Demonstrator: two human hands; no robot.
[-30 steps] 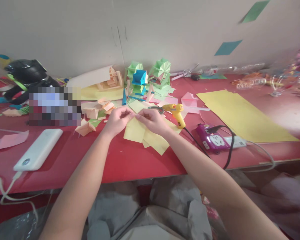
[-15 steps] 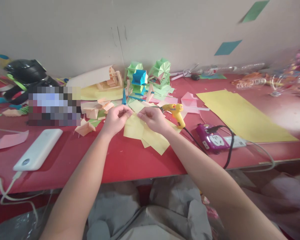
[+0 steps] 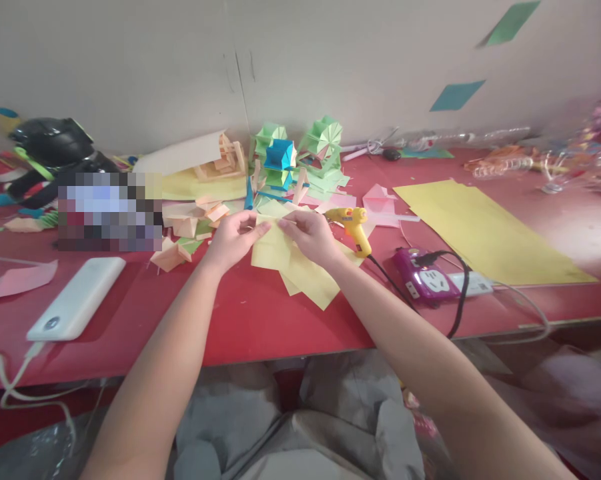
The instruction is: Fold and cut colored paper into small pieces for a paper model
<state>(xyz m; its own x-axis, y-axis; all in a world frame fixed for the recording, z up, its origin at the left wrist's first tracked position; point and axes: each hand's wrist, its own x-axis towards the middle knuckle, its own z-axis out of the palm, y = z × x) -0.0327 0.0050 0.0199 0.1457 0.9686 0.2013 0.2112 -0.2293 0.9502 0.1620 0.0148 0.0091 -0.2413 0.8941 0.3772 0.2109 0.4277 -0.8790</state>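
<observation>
Back from the middle of the counter's [image 3: 260,327] front edge, the left hand [image 3: 236,241] and right hand [image 3: 307,237] pinch a pale yellow paper [image 3: 271,253] between closed thumbs and fingers, apparently to steady it, the glue gun [image 3: 358,239] lying within easy reach.

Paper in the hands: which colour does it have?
The paper is pale yellow; head view shows it.

The desk [image 3: 280,340] is red. Near the middle of its front edge, the paper pieces [image 3: 313,277] are pale yellow; by its back edge, a folded paper wheel [image 3: 326,143] is light green with radiating lines. The glue gun [image 3: 355,230] is yellow, the socket block [image 3: 425,277] purple and white.
</observation>
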